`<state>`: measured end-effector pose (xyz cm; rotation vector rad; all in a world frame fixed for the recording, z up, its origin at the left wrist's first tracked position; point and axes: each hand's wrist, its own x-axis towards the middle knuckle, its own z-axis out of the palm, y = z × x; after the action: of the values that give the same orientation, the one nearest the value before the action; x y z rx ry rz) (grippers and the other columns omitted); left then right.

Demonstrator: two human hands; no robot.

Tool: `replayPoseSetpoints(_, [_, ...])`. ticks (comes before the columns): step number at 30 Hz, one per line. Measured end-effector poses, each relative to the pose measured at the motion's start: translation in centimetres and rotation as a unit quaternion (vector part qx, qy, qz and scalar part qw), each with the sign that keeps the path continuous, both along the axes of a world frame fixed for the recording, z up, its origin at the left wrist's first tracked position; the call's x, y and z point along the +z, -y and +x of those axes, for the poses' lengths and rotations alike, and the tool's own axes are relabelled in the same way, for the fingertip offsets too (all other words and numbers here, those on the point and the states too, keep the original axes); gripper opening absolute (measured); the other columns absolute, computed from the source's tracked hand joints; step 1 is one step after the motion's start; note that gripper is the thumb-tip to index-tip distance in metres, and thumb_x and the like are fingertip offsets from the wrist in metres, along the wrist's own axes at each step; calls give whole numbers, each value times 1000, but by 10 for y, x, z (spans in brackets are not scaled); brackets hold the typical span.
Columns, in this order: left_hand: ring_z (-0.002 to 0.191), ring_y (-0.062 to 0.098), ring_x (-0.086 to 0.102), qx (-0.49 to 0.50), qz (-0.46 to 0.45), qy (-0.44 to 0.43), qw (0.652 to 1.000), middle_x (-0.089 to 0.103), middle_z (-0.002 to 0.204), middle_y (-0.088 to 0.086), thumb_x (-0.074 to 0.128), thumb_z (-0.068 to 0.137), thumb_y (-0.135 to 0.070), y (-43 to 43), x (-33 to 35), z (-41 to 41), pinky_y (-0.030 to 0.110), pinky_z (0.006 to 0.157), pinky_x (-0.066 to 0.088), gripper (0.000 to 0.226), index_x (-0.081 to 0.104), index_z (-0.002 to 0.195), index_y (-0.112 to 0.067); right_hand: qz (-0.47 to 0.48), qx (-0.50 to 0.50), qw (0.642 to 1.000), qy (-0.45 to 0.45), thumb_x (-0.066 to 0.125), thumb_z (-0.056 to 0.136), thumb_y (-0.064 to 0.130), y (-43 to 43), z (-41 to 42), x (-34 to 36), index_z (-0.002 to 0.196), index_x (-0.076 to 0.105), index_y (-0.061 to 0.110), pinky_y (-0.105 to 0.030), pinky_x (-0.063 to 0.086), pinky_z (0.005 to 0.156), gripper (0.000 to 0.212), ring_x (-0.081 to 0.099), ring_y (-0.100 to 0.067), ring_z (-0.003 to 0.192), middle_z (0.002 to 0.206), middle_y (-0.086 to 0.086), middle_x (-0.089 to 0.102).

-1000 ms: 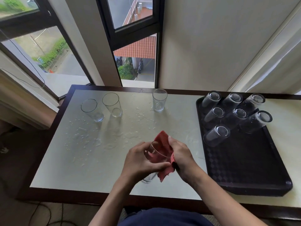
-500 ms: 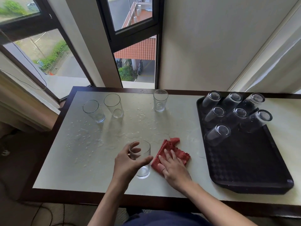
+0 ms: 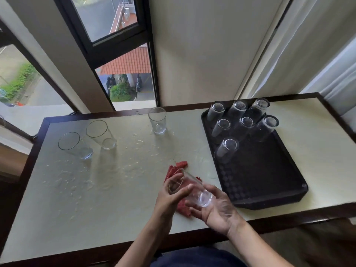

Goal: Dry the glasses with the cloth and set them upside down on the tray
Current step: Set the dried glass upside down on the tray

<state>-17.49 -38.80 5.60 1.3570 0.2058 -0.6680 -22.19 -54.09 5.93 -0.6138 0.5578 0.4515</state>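
The desk (image 3: 115, 189) takes up most of the view, with the black tray (image 3: 269, 180) sitting on its right end. Seven upturned glasses (image 3: 227, 149) are crowded into the tray's far half and the near half is bare. Three upright glasses (image 3: 101, 134) wait well to the left of the tray, one of them closer to its far left corner. The red cloth (image 3: 178, 166) lies on the desk just left of the tray's near corner, not in either hand.

The left hand (image 3: 167, 197) has its grip wrapped round the rim end of the held glass (image 3: 192, 191). The right hand (image 3: 219, 211) cups the base from below, fingers curled under it. The glass is on its side in the air above the cloth, just left of the tray.

My worries: this looks like a hand-to-hand turn, and if the glass is damp it could slide out and hit the desk. Catching its rim on the tray's lip while flipping it would tip it. Landing it too close to the nearest upturned glass could knock that cluster. The water droplets (image 3: 77, 180) left of the tray would also re-wet anything set down there.
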Motion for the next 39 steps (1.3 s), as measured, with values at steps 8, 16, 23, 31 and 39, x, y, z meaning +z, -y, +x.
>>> replayPoseSetpoints(8, [153,24,17,-213,444,197,848,17,166,2,71,67,-76,3,-43,19,41,120,26,105,31,154,-34,-316,-62,946,-34,82,52,26,85,-7,16,99,64,12,-25,49,46,52,57,-24,50,89,-16,65])
replayPoseSetpoints(16, [155,31,-17,-310,581,175,732,-29,165,8,50,79,-82,-14,-73,15,52,121,17,114,-8,160,-26,-706,105,700,-28,85,65,17,170,33,26,89,65,18,-29,49,49,32,57,-18,54,79,-3,64])
replayPoseSetpoints(23, [155,33,-14,-328,574,164,732,-28,165,9,59,81,-74,-13,-73,24,56,119,23,115,-7,161,-25,-799,166,576,-39,82,66,30,194,81,10,112,59,21,-32,49,77,52,60,-30,96,110,-8,57])
replayPoseSetpoints(31, [155,33,-13,-325,553,177,746,-26,166,8,65,81,-67,-21,-78,27,55,122,25,114,-6,161,-27,-809,122,573,-39,83,69,28,196,95,-10,128,52,15,-35,49,82,68,59,-33,106,123,-13,54])
replayPoseSetpoints(39, [155,32,-12,-316,555,181,748,-28,165,7,64,81,-68,-21,-83,25,55,121,26,114,-6,160,-27,-779,-15,624,-55,84,77,25,170,68,-18,150,29,8,-36,41,104,93,46,-32,133,148,-18,40])
